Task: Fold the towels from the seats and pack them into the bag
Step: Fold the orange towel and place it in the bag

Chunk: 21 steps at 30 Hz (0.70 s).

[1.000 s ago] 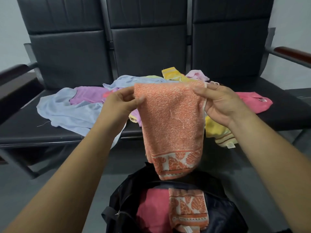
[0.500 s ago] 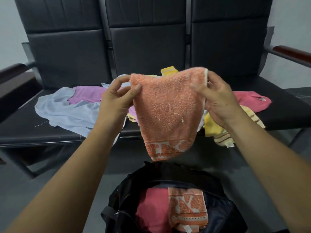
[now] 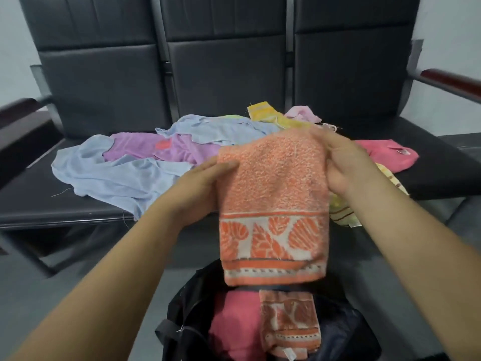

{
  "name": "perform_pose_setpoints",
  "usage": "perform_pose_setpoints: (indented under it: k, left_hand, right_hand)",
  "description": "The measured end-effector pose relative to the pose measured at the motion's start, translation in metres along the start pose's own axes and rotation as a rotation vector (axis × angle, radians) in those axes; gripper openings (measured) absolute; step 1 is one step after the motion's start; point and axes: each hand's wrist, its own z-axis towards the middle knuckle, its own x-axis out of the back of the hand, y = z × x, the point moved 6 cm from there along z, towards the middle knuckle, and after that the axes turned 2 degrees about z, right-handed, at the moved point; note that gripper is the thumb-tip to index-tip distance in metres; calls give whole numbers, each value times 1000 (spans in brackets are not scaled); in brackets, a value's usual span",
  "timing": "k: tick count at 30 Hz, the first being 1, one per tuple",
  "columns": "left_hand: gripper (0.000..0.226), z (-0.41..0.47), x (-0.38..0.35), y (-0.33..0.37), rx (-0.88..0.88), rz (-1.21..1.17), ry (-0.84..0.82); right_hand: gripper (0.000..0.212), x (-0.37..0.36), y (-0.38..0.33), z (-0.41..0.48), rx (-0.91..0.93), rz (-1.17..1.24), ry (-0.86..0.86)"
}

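Observation:
I hold a folded orange towel [image 3: 273, 188] with a leaf-patterned border in front of me, above the open black bag [image 3: 182, 324]. My left hand [image 3: 200, 186] grips its left edge and my right hand [image 3: 341, 162] grips its top right corner. Inside the bag lie a folded pink towel [image 3: 234, 327] and a folded orange patterned towel [image 3: 291, 327]. On the black seats [image 3: 31, 199] behind lie loose towels: light blue [image 3: 117, 178], purple [image 3: 145, 149], yellow [image 3: 263, 113], pale pink [image 3: 302, 114] and a deep pink one [image 3: 387, 155].
The row of three black padded seats has tall backrests [image 3: 226, 61] and wooden armrests at the left [image 3: 15, 110] and right [image 3: 453, 82]. A striped yellow towel [image 3: 343, 212] hangs off the seat's front edge. The bag stands on the grey floor [image 3: 78, 277] by my arms.
The orange towel has been folded over and lowered toward the bag, its patterned border now facing me. Both hands shifted down its sides.

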Motion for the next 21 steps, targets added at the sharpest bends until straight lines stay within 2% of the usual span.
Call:
perform_pose_setpoints:
  k: [3, 5, 10, 13, 16, 18, 21]
  left_hand:
    - [28, 3, -2, 5, -39, -112, 145]
    - [31, 3, -1, 5, -39, -166, 215]
    - [35, 4, 7, 4, 0, -266, 293]
    - [35, 5, 16, 6, -10, -241, 293]
    - [36, 5, 22, 10, -80, -52, 169]
    - [43, 6, 27, 8, -91, 144, 95]
    - [36, 7, 38, 5, -95, 262, 155]
  right_hand:
    - [33, 3, 15, -2, -215, 91, -116]
    - [44, 5, 28, -5, -292, 46, -204]
    - [42, 7, 51, -8, -312, -177, -415]
    - [49, 8, 50, -2, -279, -242, -393]
    - [57, 8, 43, 5, -199, -152, -321]
    - [51, 9, 38, 8, -132, -99, -259]
    - [39, 9, 33, 5, -32, -153, -179]
